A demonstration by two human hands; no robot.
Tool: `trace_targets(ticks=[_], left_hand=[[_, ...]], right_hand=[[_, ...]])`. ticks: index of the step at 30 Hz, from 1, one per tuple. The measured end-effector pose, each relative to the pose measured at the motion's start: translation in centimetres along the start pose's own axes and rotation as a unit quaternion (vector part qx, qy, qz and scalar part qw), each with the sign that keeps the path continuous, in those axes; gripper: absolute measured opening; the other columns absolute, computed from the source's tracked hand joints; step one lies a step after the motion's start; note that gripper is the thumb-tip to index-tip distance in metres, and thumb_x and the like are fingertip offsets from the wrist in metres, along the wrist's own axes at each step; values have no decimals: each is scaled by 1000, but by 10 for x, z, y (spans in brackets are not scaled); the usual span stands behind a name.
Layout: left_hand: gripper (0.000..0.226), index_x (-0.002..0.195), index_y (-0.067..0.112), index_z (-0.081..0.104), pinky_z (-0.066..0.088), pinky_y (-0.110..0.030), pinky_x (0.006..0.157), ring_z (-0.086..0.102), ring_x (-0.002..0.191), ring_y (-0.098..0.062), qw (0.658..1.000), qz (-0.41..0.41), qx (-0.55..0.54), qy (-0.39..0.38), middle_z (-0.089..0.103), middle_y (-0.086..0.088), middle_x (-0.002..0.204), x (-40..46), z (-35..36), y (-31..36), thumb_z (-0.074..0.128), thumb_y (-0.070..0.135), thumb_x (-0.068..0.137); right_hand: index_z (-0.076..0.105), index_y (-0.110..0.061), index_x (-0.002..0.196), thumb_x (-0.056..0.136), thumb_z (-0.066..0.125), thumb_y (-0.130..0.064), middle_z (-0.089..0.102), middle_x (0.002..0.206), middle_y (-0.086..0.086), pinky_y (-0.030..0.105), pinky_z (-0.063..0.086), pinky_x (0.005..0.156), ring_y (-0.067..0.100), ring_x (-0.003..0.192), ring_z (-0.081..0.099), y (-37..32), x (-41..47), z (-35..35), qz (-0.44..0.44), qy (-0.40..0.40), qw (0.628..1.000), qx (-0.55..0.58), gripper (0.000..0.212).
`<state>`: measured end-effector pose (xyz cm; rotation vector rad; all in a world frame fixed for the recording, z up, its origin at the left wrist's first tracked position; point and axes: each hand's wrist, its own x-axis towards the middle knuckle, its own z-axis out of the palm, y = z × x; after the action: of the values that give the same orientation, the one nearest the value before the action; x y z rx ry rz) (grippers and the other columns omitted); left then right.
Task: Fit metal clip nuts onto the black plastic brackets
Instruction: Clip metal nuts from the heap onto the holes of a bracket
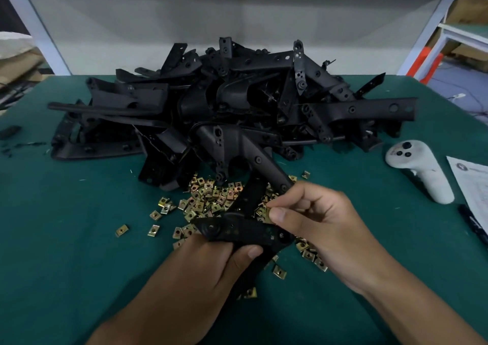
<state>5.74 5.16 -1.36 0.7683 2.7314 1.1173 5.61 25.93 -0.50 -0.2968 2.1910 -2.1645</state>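
Note:
My left hand (211, 262) grips a black plastic bracket (237, 229) from below, thumb on its near edge. My right hand (314, 218) pinches a brass-coloured clip nut (267, 214) between thumb and forefinger, right at the bracket's upper edge. Whether the nut sits on the bracket I cannot tell. Under and around both hands lies a scatter of several loose clip nuts (208, 196) on the green mat. Behind it rises a big heap of black brackets (237, 101).
A white hand-held controller (420, 170) lies to the right on the green mat (79, 239). Further right are a printed sheet (472, 181) and a black pen (474, 224). Small black scraps (10, 132) lie at the left edge. A grey panel stands behind the heap.

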Motion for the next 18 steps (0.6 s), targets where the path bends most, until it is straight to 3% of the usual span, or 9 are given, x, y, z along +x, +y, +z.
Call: trace_targets(ticks=[9, 13, 18], left_hand=[[84, 112, 17, 66, 51, -39, 75, 66, 80, -24, 996, 18, 91, -6, 70, -9, 87, 2, -1, -8, 6, 68, 83], [85, 117, 23, 64, 51, -36, 78, 65, 85, -20, 990, 26, 137, -6, 69, -4, 93, 2, -1, -9, -2, 67, 83], [90, 122, 25, 62, 47, -29, 79, 63, 91, -17, 991, 18, 134, -12, 70, -1, 100, 1, -5, -4, -5, 65, 79]], right_hand=[[75, -15, 84, 82, 77, -21, 71, 74, -8, 12, 49, 65, 0, 70, 64, -6, -3, 2, -21, 2, 1000, -23, 7], [76, -18, 86, 81, 76, -23, 72, 76, -5, 15, 50, 65, 4, 70, 64, -7, -4, 2, -27, -4, 999, -41, 7], [75, -20, 86, 83, 73, -20, 70, 71, -14, 10, 49, 66, -3, 69, 64, -7, -2, 2, -36, 1, 999, 7, 4]])
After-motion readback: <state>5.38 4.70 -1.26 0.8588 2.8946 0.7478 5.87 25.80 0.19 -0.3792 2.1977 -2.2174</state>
